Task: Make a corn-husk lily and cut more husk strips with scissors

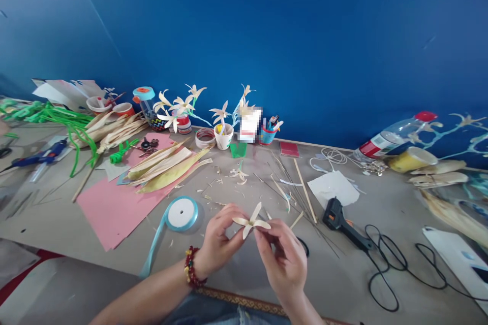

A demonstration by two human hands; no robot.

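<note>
A pale husk flower [250,223] with several pointed petals is held between my two hands above the near part of the table. My left hand [223,238], with a beaded bracelet on its wrist, pinches the flower from the left. From the right, the fingertips of my right hand [284,256] close on its lower petals. A roll of light blue ribbon [189,213] lies left of my hands, its loose end trailing toward the table edge. Beyond the hands rests another small husk flower [239,176] among scraps.
Corn husks [168,167] lie over pink paper [110,213] at left. A black glue gun [348,226] and its looped cord are at right, near thin wires and a stick [305,190]. Cups, husk flowers and a plastic bottle [392,137] line the wall.
</note>
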